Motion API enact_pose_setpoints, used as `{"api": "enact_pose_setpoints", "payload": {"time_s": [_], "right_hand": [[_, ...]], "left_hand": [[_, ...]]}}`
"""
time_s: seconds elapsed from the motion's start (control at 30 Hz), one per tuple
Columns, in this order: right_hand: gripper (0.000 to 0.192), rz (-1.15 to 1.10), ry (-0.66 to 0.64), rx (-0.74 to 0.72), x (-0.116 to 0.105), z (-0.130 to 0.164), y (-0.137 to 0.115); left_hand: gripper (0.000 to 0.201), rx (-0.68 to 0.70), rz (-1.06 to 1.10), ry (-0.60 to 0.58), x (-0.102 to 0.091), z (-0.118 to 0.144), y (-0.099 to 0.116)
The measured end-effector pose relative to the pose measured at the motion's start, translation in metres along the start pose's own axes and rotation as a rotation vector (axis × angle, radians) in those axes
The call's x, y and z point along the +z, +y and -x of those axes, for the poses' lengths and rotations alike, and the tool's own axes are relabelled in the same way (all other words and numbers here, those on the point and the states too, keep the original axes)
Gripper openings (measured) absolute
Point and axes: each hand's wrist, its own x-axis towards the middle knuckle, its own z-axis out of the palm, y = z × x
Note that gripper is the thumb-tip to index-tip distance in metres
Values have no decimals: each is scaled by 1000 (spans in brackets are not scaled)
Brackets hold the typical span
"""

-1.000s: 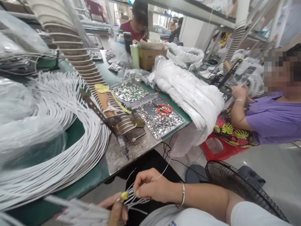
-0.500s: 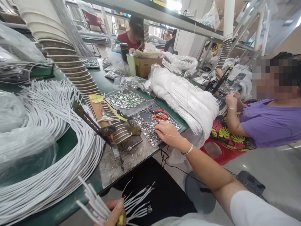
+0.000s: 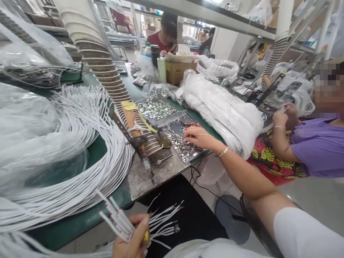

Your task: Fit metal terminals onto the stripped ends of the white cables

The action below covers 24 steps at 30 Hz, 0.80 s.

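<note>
Low in front of me, my left hand is closed round a bunch of white cables. Their stripped ends fan out on both sides, and a small metal connector shows at one tip. A bit of something yellow shows at the fingers. My right hand is over a tray of small metal connectors, its fingers bent and pressed together. What they pinch, if anything, is hidden. A thin strand lies across the back of that hand. Just behind it, partly covered, is a red-handled tool.
A soldering stand on a grimy board and a ribbed hose stand left of the tray. Green-and-silver parts lie behind it. Cable bundles fill the left, a wrapped bundle the right. A co-worker sits at right.
The view has turned a little to the left. My right hand has moved slightly farther over the tray and now covers more of the red-handled tool. My left hand keeps its hold on the cables.
</note>
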Motion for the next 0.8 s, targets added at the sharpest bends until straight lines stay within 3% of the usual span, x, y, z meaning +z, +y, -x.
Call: {"api": "enact_pose_setpoints", "payload": {"time_s": [0.13,0.3,0.4,0.57,0.8], "right_hand": [[10,-188,189,58,9,36,-37],[10,-585,15,-13,56,81,-107],[12,-784,-32,43,84,95,-135],[11,-1016,-43,187,101,104,-147],[11,-1071,-83,228,102,109,-145]], "left_hand": [[38,21,34,-36,0,2,2],[36,32,-9,-105,6,7,6],[31,81,-56,-146,6,9,5],[23,187,-145,-218,1,10,1],[24,232,-231,-186,-2,12,-5]]}}
